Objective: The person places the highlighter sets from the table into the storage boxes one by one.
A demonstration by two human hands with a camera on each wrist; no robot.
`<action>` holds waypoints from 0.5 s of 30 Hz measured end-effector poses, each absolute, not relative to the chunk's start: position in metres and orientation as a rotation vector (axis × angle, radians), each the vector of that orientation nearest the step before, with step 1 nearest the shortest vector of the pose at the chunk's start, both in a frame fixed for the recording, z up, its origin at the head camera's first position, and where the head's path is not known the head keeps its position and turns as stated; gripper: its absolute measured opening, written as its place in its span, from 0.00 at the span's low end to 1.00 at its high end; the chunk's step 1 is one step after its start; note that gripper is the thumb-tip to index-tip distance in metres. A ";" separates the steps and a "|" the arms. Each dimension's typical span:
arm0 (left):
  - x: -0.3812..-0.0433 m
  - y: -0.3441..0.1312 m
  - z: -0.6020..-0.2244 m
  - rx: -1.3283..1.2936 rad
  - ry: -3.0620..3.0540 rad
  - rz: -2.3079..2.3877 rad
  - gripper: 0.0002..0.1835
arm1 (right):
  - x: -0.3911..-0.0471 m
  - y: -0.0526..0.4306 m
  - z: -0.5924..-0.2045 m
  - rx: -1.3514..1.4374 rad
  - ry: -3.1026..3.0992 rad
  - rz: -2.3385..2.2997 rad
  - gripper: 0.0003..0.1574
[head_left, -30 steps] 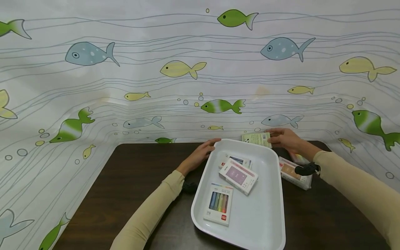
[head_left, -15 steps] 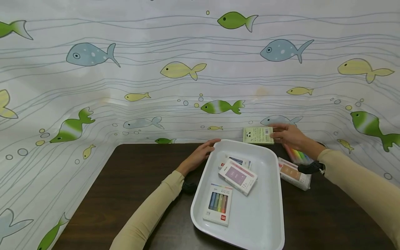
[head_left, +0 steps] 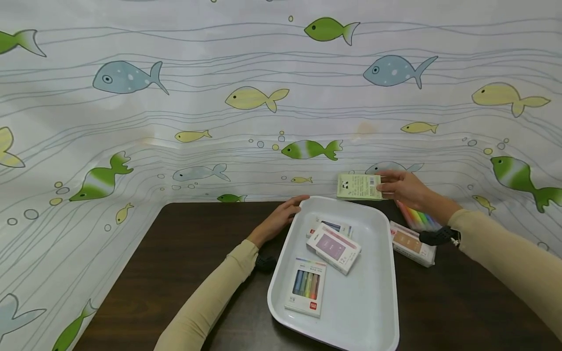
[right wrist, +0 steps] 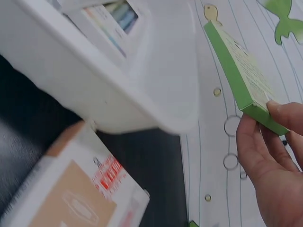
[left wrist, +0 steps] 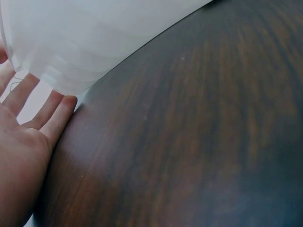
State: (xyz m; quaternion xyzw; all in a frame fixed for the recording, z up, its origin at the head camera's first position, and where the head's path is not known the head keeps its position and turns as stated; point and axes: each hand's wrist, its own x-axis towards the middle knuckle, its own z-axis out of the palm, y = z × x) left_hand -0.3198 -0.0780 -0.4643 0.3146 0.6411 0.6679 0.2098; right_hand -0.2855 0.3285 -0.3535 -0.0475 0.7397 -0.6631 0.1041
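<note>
Thumb and fingers of the right hand [head_left: 404,189] form a closed grip, pinching one end of a flat, pale-green rectangular box [head_left: 357,187] just past the far rim of a white rectangular tray [head_left: 357,302]. The left hand [head_left: 275,222] rests, fingers extended, against the tray's far left corner. Inside, a white box with a purple panel [head_left: 333,247] overlaps a partly hidden white box [head_left: 346,230]; nearer lies a white windowed box of coloured sticks [head_left: 306,287]. Right of the tray, a white box with a tan panel [head_left: 411,243] and a rainbow-striped pack [head_left: 419,219] lie on the dark brown tabletop [head_left: 184,253].
</note>
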 end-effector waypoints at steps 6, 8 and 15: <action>-0.318 -0.075 -0.467 0.855 1.766 1.863 0.25 | -0.280 0.316 -0.359 -0.171 2.106 -1.965 0.43; -0.317 -0.075 -0.468 0.849 1.766 1.869 0.25 | -0.278 0.312 -0.360 -0.178 2.074 -1.980 0.44; -0.320 -0.078 -0.464 0.849 1.793 1.865 0.26 | -0.269 0.299 -0.362 -0.236 1.985 -1.985 0.42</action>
